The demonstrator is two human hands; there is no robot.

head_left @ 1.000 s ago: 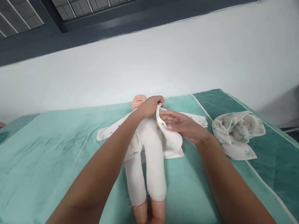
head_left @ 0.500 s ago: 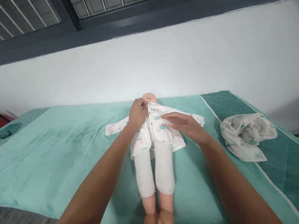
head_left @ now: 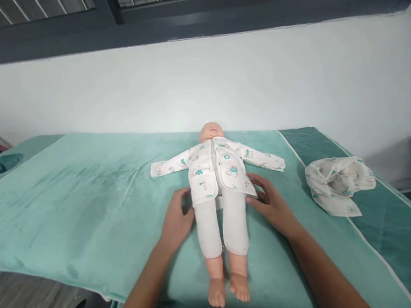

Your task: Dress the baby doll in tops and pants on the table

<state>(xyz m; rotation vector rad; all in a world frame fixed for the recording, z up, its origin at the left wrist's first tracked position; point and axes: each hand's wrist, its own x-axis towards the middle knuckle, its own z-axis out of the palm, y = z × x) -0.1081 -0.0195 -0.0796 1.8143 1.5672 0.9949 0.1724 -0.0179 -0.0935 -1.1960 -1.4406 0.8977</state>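
Note:
A baby doll (head_left: pixel 211 131) lies on its back, head toward the wall, arms spread and bare feet toward me. It wears a white printed jacket (head_left: pixel 202 173), whose front edges hang apart down the middle. White fabric covers its legs down to the shins. At the jacket's lower left side, my left hand (head_left: pixel 177 221) rests with thumb and fingers apart, close to the hem. My right hand (head_left: pixel 274 208) mirrors it at the lower right corner, fingers spread and touching the hem. Neither hand visibly grips the cloth.
A crumpled white printed garment (head_left: pixel 334 187) lies to the right on the darker green band of the bed cover. The green cover (head_left: pixel 89 204) spreads widely to the left. Behind the bed stands a white wall (head_left: pixel 186 85) below a dark window frame (head_left: pixel 217 17).
Both hands have moved down from the doll's neck and chest to either side of the jacket's lower hem. The doll's face and jacket front are now uncovered. The view has shifted slightly.

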